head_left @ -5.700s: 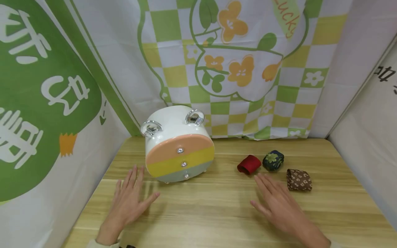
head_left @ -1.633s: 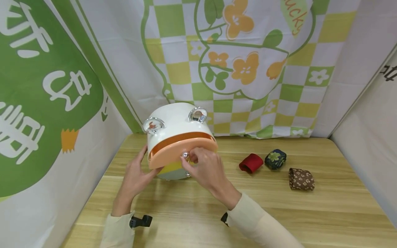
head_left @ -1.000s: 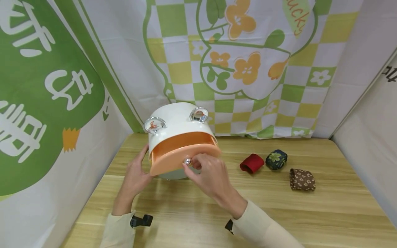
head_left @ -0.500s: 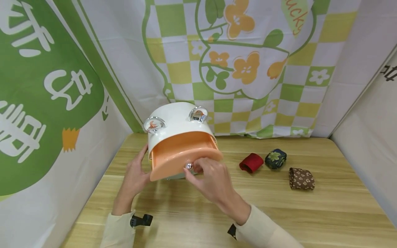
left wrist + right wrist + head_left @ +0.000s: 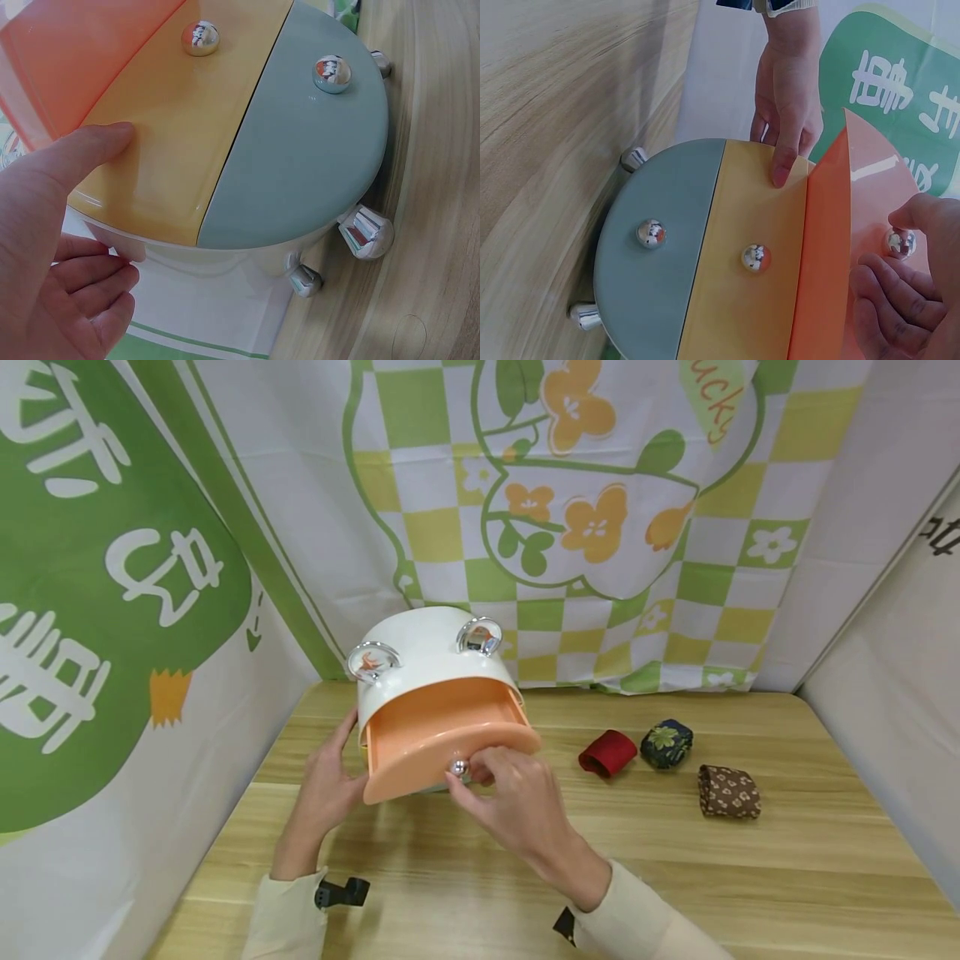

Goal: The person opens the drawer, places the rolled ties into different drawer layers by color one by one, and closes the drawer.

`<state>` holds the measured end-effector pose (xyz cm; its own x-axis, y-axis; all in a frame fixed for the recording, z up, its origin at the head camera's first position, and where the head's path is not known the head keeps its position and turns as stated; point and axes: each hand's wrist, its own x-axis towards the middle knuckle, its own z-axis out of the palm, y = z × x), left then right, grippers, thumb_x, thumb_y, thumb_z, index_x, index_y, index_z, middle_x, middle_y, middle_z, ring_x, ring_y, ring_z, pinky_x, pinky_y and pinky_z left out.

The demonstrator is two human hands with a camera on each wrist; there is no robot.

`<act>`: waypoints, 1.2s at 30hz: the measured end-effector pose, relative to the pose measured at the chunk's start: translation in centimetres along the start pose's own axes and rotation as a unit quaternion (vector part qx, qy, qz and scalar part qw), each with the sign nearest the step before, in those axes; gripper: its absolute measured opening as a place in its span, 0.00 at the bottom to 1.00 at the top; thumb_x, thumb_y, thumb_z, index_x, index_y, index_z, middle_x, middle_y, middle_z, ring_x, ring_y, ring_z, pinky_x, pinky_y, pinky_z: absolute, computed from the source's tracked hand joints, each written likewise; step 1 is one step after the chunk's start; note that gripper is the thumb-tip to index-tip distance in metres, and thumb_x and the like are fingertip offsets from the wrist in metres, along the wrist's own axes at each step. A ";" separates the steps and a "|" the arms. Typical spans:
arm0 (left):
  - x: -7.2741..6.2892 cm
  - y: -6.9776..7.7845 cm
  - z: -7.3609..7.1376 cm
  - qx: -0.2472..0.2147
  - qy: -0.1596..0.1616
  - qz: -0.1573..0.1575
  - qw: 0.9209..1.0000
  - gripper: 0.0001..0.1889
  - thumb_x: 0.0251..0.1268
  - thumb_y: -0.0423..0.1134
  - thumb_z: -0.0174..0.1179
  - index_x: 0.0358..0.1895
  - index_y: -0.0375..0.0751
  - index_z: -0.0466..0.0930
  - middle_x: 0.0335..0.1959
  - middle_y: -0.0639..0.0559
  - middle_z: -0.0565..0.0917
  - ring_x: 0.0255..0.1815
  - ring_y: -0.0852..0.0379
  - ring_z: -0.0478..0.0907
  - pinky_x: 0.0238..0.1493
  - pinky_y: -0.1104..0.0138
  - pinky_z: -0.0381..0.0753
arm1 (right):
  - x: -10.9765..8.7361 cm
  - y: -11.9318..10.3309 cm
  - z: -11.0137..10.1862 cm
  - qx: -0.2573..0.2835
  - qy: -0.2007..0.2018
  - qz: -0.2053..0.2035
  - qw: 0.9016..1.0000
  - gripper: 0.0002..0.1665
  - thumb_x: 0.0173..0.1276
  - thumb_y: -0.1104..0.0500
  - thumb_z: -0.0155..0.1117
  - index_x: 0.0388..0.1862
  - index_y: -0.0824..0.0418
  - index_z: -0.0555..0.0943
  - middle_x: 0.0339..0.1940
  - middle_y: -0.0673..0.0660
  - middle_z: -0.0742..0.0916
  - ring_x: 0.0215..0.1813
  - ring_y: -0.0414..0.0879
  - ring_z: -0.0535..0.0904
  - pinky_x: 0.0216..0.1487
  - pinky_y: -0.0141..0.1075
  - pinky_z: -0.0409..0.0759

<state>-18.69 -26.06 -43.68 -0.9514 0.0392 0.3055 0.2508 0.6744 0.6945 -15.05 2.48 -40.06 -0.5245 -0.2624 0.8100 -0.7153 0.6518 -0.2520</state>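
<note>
A small white oval chest of drawers (image 5: 431, 643) stands on the table with two silver ear-like rings on top. Its peach top drawer (image 5: 442, 706) is pulled well out, and no contents show inside. My right hand (image 5: 517, 793) pinches that drawer's round silver knob (image 5: 899, 243) between thumb and fingers. At the chest's left side my left hand (image 5: 326, 789) holds the body, its thumb (image 5: 112, 141) on the yellow middle drawer (image 5: 176, 127) and its fingers behind the edge. Below, the grey-blue drawer (image 5: 300, 142) is flush with the yellow one.
Right of the chest lie a rolled red cloth (image 5: 607, 754), a dark blue bundle with a leaf pattern (image 5: 666, 744) and a folded brown flowered cloth (image 5: 729, 792) on the wooden table (image 5: 825, 860). A printed curtain (image 5: 540, 635) hangs behind.
At first both hands lay spread over the table. Since then my left hand has taken the chest's side, and my right has pinched the top knob and drawn the drawer outward, only slightly further lately.
</note>
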 end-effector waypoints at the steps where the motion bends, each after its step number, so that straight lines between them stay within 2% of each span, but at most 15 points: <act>1: 0.0 0.0 0.0 0.000 0.000 0.000 1.000 0.51 0.64 0.40 0.75 0.86 0.45 0.53 0.83 0.33 0.64 0.83 0.29 0.61 0.80 0.32 0.62 | 0.0 0.0 0.0 -0.001 0.000 0.000 1.000 0.14 0.58 0.53 0.83 0.26 0.56 0.84 0.23 0.46 0.89 0.25 0.35 0.86 0.25 0.25 0.82; 22: 0.1 0.0 0.1 0.008 0.004 0.004 1.000 0.51 0.64 0.40 0.75 0.86 0.43 0.54 0.82 0.31 0.65 0.82 0.28 0.62 0.80 0.32 0.62 | -1.2 0.3 -0.1 0.013 -0.005 -0.014 1.000 0.15 0.56 0.52 0.85 0.28 0.56 0.85 0.24 0.47 0.89 0.26 0.36 0.85 0.26 0.24 0.81; 29: 0.1 0.1 0.1 0.014 0.003 -0.002 1.000 0.51 0.64 0.40 0.75 0.86 0.42 0.54 0.82 0.31 0.65 0.81 0.27 0.63 0.80 0.32 0.63 | -2.7 1.4 -0.5 0.000 -0.009 -0.018 1.000 0.17 0.50 0.53 0.87 0.28 0.56 0.85 0.24 0.47 0.88 0.25 0.37 0.83 0.25 0.24 0.80; 36: 0.0 0.2 0.0 0.013 -0.002 -0.006 1.000 0.51 0.65 0.41 0.74 0.86 0.43 0.53 0.83 0.32 0.63 0.82 0.27 0.61 0.80 0.32 0.62 | -4.8 3.4 -1.7 -0.014 -0.035 0.017 0.999 0.16 0.52 0.53 0.86 0.33 0.57 0.88 0.27 0.49 0.91 0.28 0.38 0.87 0.28 0.28 0.85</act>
<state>-18.68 -25.86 -43.52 -0.9549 0.0331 0.2950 0.2343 0.6944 0.6804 -14.16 7.17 -43.84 -0.5801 -0.2876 0.7621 -0.6832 0.6812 -0.2630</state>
